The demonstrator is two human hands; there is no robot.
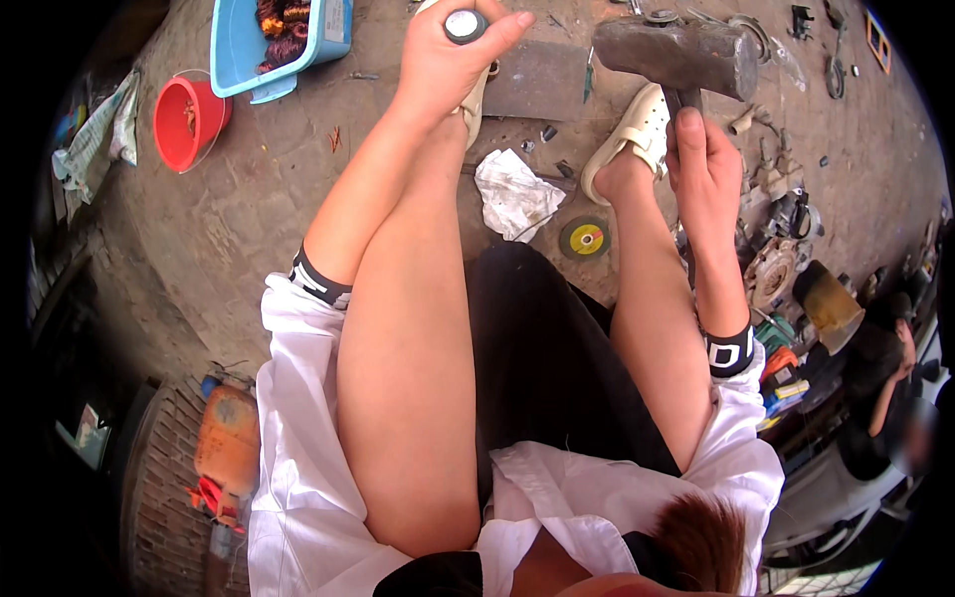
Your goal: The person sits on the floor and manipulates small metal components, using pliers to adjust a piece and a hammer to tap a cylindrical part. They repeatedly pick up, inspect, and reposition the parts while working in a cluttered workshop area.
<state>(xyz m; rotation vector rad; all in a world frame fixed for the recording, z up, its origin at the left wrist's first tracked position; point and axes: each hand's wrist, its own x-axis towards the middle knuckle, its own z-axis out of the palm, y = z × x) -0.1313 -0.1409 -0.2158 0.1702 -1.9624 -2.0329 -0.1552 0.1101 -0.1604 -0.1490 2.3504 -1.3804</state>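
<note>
My left hand (438,62) is wrapped round a dark, round metal bar (465,26). Its pale, flat end faces up, and the rest is hidden by my fingers and leg. In my right hand (706,174) is a sledgehammer (676,58), gripped by its handle just below the heavy, worn head. The hammer head is raised above the ground over my right shoe (629,139), apart from the bar. Between my feet, a flat dark metal plate (537,80) lies on the ground.
A crumpled white cloth (517,194) and a yellow-centred grinding disc (585,238) lie between my legs. At left stand a red bucket (184,124) and a blue basin (328,40). Metal parts (771,269) clutter the right; a person (880,398) sits beyond.
</note>
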